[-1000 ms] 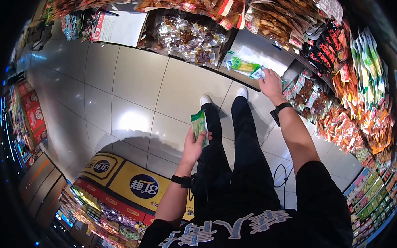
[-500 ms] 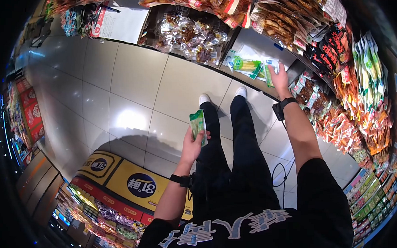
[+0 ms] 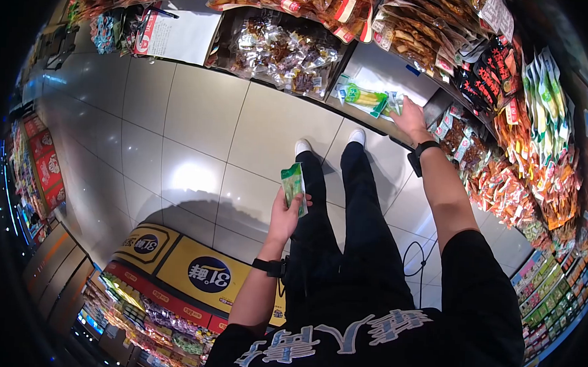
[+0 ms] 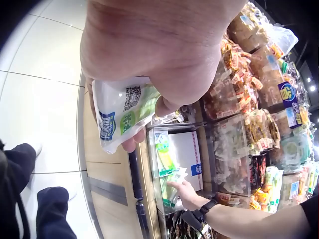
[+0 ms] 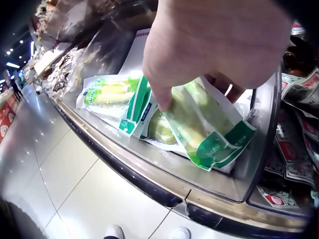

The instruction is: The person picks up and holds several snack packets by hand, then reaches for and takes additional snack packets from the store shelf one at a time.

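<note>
Right hand pinches a green pack at the tray, left hand (well apart) grips a second pack; best pinch lightly, lay flat

The right hand hides part of the green-and-white packet. Words on the paper sheet look too tiny to read.

Floor: glossy cream square tiles, thin dark joints, one strong round glare spot. Display counter has pale wood-look trim, dark rounded bumper rail along its front edge. Opposite: yellow panel with dark-blue round logo, red strip below. Dark ceiling, small white lights.
</note>
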The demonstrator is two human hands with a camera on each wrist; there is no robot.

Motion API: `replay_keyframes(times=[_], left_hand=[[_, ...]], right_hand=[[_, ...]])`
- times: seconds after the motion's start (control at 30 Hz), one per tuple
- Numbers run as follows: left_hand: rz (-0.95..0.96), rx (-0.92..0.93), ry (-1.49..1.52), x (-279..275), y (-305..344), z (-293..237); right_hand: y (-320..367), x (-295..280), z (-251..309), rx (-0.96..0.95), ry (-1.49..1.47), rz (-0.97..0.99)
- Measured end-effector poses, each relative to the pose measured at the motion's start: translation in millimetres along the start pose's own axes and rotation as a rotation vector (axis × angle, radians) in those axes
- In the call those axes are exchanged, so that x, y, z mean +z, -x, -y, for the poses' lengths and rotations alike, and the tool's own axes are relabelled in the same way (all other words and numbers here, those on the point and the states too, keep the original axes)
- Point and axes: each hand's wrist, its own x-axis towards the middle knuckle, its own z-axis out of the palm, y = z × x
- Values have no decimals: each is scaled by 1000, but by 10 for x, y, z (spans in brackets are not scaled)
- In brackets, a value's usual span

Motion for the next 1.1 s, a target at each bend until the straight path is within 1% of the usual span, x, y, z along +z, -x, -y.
replay_keyframes(times=[0.03,0.13,0.23,0.27,0.37,0.47,0.57,0.6,0.7,0.8,0.9,1.0,1.1], left_hand=[[3,-10,4,7,2,-9],[10,-30,10,23,13,-34],[11,-27,5,28,12,-34],[10,-29,1,29,12,-36],[9,-29,-4,26,8,-39],[5,-32,-9,29,7,-39],[15,-29,-20,30,-15,9],[17,-25,-22,25,-23,23],[10,-33,-36,70,-3,-44],[12,-23,-33,67,-11,-21],[-5,-3,-46,53,2,-37],[-4,-5,-35,37,10,-16],[-1,-30,-30,17,12,-8]], right_hand=[[7,-35,16,5,-37,19],[15,-69,-44,127,-167,-46],[57,-31,-74,169,-279,-248],[62,-33,-91,177,-293,-247],[11,2,-243,98,-303,-131],[-45,-72,-224,13,-355,7],[-67,-194,-127,-66,122,-94],[-45,-210,-30,-24,159,-163],[92,-297,254,-21,47,-297],[111,-183,293,154,-55,-121],[81,-181,342,244,-87,-144],[55,-62,204,26,-33,-223],[37,-49,89,-187,-61,-182]])
